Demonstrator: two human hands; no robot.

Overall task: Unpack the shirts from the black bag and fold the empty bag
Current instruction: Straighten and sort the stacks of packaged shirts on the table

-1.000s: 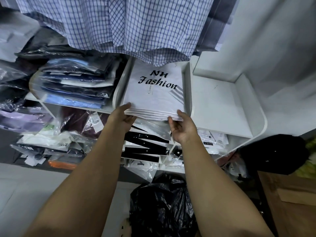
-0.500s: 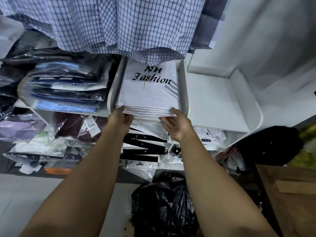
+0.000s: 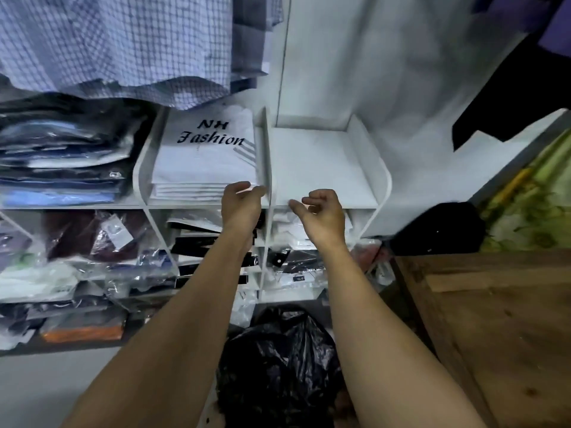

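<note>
Head view: the stack of white "NH Fashion" shirts (image 3: pixel 204 168) lies in the compartment left of the shelf divider (image 3: pixel 264 149). The left hand (image 3: pixel 241 205) is at the divider's front edge and the right hand (image 3: pixel 321 217) just right of it, both loosely curled and holding nothing. The black bag (image 3: pixel 278 359) slumps below the divider, seemingly bulky; judged between unloads, and the next move calls for reaching down into its mouth.

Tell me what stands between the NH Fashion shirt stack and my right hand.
Head view: the white shelf divider and the left hand lie between the shirt stack and right hand.
</note>
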